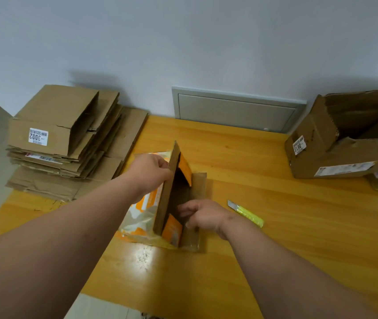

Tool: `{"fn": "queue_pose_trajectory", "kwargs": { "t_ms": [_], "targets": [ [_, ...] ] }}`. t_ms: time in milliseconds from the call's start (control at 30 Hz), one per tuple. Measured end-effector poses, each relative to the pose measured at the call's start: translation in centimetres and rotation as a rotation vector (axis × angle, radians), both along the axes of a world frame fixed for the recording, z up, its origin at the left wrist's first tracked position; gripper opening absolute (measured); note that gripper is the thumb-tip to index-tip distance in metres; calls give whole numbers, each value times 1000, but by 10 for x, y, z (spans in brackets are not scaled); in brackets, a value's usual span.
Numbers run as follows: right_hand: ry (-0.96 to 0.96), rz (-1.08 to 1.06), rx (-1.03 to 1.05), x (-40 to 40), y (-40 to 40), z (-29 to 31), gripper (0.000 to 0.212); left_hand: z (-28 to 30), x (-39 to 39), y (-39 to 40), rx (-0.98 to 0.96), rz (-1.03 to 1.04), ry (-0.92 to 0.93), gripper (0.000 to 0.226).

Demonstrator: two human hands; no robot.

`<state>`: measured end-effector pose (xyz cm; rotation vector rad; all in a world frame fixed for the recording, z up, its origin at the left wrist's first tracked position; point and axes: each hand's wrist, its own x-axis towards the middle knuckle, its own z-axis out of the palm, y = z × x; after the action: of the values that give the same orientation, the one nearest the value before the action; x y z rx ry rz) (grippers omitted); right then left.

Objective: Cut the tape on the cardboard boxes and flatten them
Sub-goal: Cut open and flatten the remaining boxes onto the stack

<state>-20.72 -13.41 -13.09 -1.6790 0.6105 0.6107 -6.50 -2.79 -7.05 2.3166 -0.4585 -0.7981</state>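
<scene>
Fingers of left hand [147,172] and right hand [203,216] gripping one orange box [172,203], one knife [246,214] beside

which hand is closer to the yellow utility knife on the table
Right. The right hand grips the orange box just left of the yellow utility knife; the left hand holds the box's upper edge, farther away.

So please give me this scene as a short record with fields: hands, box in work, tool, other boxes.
left hand: holds the raised upper wall of the orange box
right hand: holds the box's near right edge
orange box: half collapsed on the wooden table
utility knife: lies on the table, right of the box, blade out
flattened stack: far left
open box: far right, not flattened
</scene>
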Motion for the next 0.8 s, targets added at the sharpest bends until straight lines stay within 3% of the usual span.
{"fn": "queue_pose_trajectory", "kwargs": {
  "t_ms": [67,200,267,367,533,633,800],
  "targets": [
    [23,52,-10,-1,4,-3,59,-4,4,-2,-47,47,-1,17],
    [1,29,-53,-7,7,-7,36,-12,6,-3,-61,60,-36,12],
    [21,151,-109,-13,4,-6,25,-14,6,-3,-69,77,-41,9],
    [73,223,-134,-19,1,-13,26,-15,2,-4,-61,61,-17,9],
    [52,-164,-458,-7,-15,-29,13,-15,-10,-9,-10,-21,-40,12],
    [-18,-243,-647,9,-28,-39,41,-16,-8,-10,-5,-34,-23,12],
    [-88,-299,-511,43,-33,-52,91,-17,-3,-9,7,-57,-16,10]
  ]
}}
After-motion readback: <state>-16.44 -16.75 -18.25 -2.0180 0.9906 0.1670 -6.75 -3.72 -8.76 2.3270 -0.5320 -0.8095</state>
